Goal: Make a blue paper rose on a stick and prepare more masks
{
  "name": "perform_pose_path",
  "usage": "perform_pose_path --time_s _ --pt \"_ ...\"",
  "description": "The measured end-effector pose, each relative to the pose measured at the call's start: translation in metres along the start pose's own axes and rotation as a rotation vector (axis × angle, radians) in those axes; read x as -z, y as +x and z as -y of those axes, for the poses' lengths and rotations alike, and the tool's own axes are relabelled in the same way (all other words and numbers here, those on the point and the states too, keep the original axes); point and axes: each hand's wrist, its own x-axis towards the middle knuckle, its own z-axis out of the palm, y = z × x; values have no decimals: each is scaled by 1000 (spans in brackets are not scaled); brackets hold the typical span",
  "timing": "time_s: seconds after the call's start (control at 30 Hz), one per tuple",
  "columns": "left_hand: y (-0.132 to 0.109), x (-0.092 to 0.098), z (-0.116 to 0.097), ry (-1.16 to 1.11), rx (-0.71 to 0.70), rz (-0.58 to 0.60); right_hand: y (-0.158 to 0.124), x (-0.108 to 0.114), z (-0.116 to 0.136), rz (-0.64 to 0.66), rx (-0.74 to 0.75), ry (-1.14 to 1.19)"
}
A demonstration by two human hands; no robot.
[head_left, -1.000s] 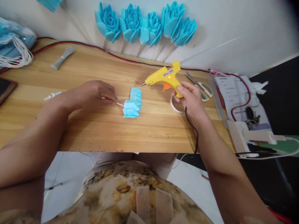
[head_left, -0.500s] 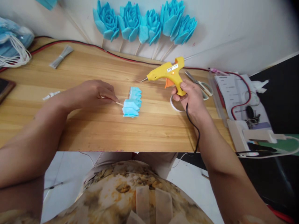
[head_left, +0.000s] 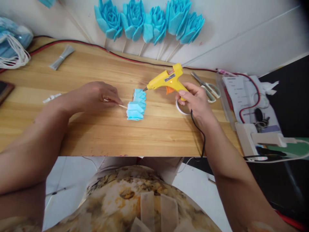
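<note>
My left hand [head_left: 96,95] rests on the wooden table [head_left: 108,135], fingers pinched on a thin wooden stick [head_left: 122,106]. The stick's tip reaches into a folded light-blue paper piece [head_left: 136,105] lying flat at mid-table. My right hand [head_left: 196,101] is closed round the handle of a yellow hot glue gun [head_left: 166,80]. The gun is lifted off the table, tilted down to the left, and its metal nozzle is close to the top right corner of the blue paper. Its black cord [head_left: 200,135] trails off the front edge.
Several blue paper flowers [head_left: 149,21] on sticks lean against the wall at the back. Scissors [head_left: 208,86] and a tape roll [head_left: 180,109] lie by my right hand. A clear box [head_left: 238,96], cables and a power strip [head_left: 258,141] are at right; wire ties [head_left: 60,58] and a bag [head_left: 12,45] at left.
My right hand has swung the glue gun left and down, bringing its nozzle close to the blue paper. My left hand and the stick have stayed put.
</note>
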Motion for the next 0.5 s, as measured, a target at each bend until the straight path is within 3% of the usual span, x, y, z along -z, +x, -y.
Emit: perform_pose_path --time_s 0.5 --pt "1 1 0 -20 9 0 -3 2 -3 51 40 -225"
